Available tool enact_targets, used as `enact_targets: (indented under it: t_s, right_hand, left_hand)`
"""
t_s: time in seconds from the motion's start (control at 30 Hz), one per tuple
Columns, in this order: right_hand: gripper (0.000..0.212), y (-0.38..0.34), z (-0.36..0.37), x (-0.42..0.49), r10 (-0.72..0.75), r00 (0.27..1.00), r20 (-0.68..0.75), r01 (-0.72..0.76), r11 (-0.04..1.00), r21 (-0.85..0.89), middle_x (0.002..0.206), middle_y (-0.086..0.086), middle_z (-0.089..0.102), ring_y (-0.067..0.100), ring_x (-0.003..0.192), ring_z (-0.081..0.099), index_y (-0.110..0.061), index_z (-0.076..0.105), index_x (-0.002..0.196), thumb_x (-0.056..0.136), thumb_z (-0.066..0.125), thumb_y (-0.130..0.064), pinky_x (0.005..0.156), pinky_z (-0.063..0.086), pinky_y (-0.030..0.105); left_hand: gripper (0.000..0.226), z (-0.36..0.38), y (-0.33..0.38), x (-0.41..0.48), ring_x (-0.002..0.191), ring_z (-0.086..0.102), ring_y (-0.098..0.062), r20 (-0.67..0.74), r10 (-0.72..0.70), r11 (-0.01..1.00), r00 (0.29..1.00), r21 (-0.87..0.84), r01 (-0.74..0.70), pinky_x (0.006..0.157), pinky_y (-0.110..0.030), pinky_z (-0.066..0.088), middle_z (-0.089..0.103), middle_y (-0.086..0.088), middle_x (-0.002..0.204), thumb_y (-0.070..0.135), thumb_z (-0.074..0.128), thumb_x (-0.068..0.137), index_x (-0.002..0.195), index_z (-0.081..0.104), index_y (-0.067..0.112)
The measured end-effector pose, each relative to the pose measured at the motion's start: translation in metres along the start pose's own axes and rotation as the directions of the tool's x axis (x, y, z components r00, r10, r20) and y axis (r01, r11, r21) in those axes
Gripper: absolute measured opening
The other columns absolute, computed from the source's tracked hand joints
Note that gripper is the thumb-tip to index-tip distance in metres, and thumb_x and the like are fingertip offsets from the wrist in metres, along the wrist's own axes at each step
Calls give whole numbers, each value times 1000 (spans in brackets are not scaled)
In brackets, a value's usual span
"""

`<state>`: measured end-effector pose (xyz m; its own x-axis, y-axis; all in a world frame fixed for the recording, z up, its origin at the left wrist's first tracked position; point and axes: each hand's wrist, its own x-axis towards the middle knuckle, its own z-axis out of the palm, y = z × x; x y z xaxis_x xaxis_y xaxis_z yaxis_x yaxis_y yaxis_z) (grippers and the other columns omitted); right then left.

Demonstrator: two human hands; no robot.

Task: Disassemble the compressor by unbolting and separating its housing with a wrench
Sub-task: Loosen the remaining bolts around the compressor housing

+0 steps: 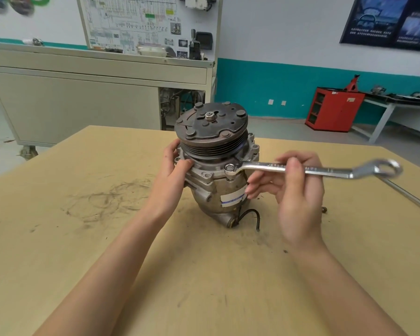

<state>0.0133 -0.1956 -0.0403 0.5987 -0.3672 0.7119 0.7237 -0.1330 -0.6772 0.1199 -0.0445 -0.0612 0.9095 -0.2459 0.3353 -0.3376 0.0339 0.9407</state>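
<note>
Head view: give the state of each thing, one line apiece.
compressor, upright on the table, housing not yet separated.
bolt, seated in the housing, wrench ring over it.
wrench, level, ring end on the bolt.
left hand, grips the compressor.
right hand, pinches the wrench.

Lighting was bright, even and diffuse. Shadows under the compressor on the table were faint. The wrench showed glare. Edges bowed; the upper-left corner was blurred.
</note>
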Motion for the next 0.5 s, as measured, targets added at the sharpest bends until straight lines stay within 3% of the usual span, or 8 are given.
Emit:
enact_targets:
  t_s: [0.1, 0.2, 0.27, 0.37, 0.5]
  right_hand:
    - [21, 0, -7, 24, 271, 963, 15, -270, 954, 131, 65, 8, 66, 23, 54, 62, -14, 47, 95, 100, 29, -25, 49, 49, 27]
    - [31, 1, -11, 32, 365, 930, 30, -364, 911, 193, 67, 10, 67, 21, 56, 62, -10, 52, 93, 104, 27, -24, 49, 49, 25]
    - [33, -1, -12, 27, 282, 959, -6, -277, 947, 163, 68, 8, 68, 21, 56, 63, -9, 55, 90, 103, 31, -27, 50, 50, 24]
    - [29, -6, -11, 13, -6, 1000, -31, 5, 999, -39, 71, 4, 69, 20, 58, 67, -14, 57, 89, 100, 39, -35, 52, 52, 24]
    - [28, -7, -7, -6, -341, 926, 165, 376, 874, -306, 73, 3, 66, 17, 62, 67, -14, 56, 96, 100, 43, -39, 52, 54, 29]
  left_hand:
    - [46, 0, 1, 0, 90, 51, 24, -1, -15, 1000, 1000, 8, 15, 66, 0, 41, 48, 15, 133, 21, 38, 101, 145, 31, 30]
    - [45, 0, 2, 0, 87, 53, 22, 3, -15, 1000, 1000, 7, 15, 63, -1, 41, 49, 14, 132, 19, 37, 101, 145, 31, 28]
    - [46, 0, 3, -1, 93, 53, 19, -2, -14, 1000, 1000, 13, 14, 67, -3, 42, 48, 15, 134, 19, 37, 101, 145, 31, 30]
    - [46, -1, 3, -2, 107, 51, 6, -8, -8, 1000, 1000, 27, 8, 80, -13, 41, 44, 13, 140, 22, 38, 100, 145, 31, 32]
    - [46, -1, 4, -2, 120, 49, -13, -4, -2, 1000, 1000, 28, 2, 90, -27, 39, 44, 9, 143, 23, 37, 99, 144, 31, 32]
